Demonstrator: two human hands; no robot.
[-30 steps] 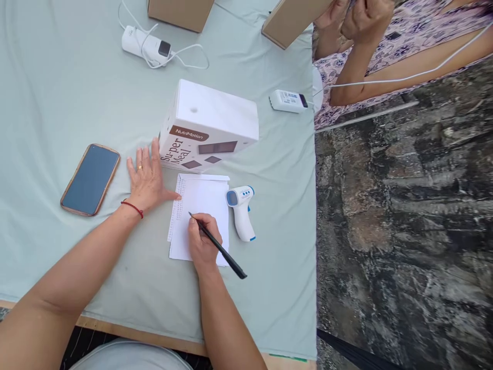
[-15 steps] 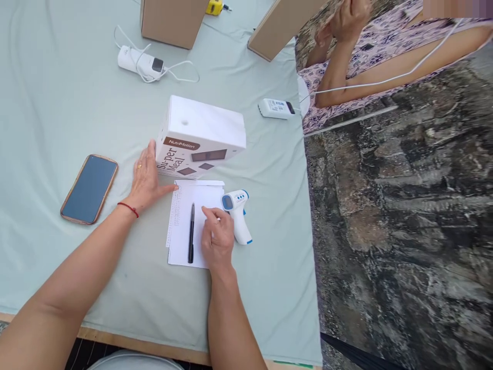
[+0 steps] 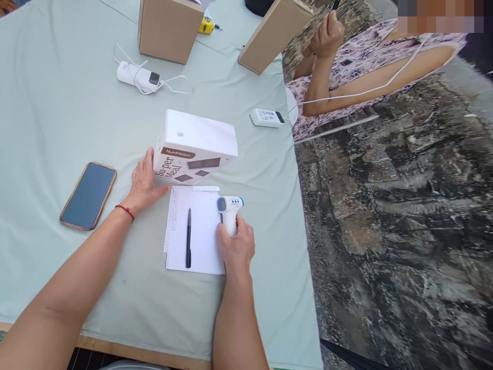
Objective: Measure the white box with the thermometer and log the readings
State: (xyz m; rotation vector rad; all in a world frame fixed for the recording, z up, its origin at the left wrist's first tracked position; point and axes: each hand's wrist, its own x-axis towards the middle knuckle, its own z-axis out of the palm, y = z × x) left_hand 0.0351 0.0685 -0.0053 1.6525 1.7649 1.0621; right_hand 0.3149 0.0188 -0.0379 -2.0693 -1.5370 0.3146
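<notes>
My left hand point(image 3: 143, 182) lies open beside the white NutriMotion box point(image 3: 200, 133), fingers along its left side and thumb stretched toward the paper's top corner. My right hand point(image 3: 237, 245) has its thumb and fingers around the handle of a white and blue infrared thermometer point(image 3: 230, 209), at the right edge of the paper. White paper sheets point(image 3: 204, 226) rest in front of the box, with rows of small writing down the left side. A black pen point(image 3: 188, 237) lies on them. Left of my left hand is a smartphone point(image 3: 88, 195) in a brown case.
A white device with a cable point(image 3: 137, 77) and another white device point(image 3: 266, 117) lie farther back. Behind stand two cardboard boxes point(image 3: 169, 31) and a yellow tool point(image 3: 207, 25). A person in a patterned garment point(image 3: 358, 77) is beyond the table's right edge.
My right hand has moved from over the paper to the right and taken hold of the thermometer's handle. My left hand stays by the box. The view has shifted slightly.
</notes>
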